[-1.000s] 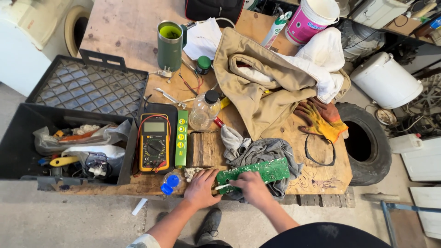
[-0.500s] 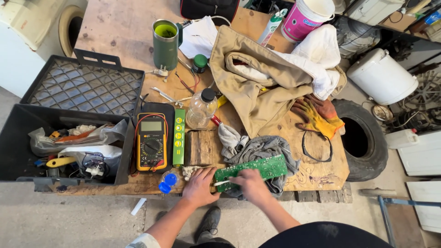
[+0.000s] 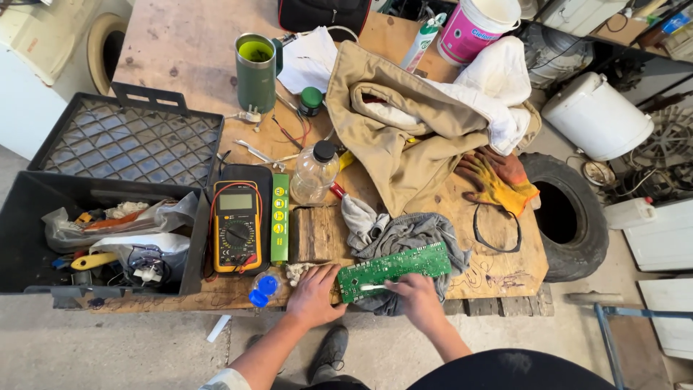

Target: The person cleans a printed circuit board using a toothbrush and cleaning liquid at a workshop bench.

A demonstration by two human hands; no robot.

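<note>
A long green circuit board (image 3: 404, 264) lies on a grey rag (image 3: 408, 235) at the near edge of the wooden workbench (image 3: 180, 50). My left hand (image 3: 315, 295) presses down on the board's left end. My right hand (image 3: 416, 297) is closed around a small white brush-like tool (image 3: 372, 287) whose tip rests on the board's near edge. A yellow multimeter (image 3: 237, 227) in a black case lies just left of my left hand, with a small blue-capped bottle (image 3: 263, 288) below it.
An open black toolbox (image 3: 108, 209) with bags and tools fills the left. A clear plastic bottle (image 3: 315, 172), green tumbler (image 3: 255, 71), tan jacket (image 3: 393, 126), orange gloves (image 3: 498, 180) and pink-labelled bucket (image 3: 476, 29) crowd the bench. A tyre (image 3: 570, 217) stands to the right.
My right hand has shifted slightly along the near edge of the circuit board with the tool. My left hand stays on the board's left end.
</note>
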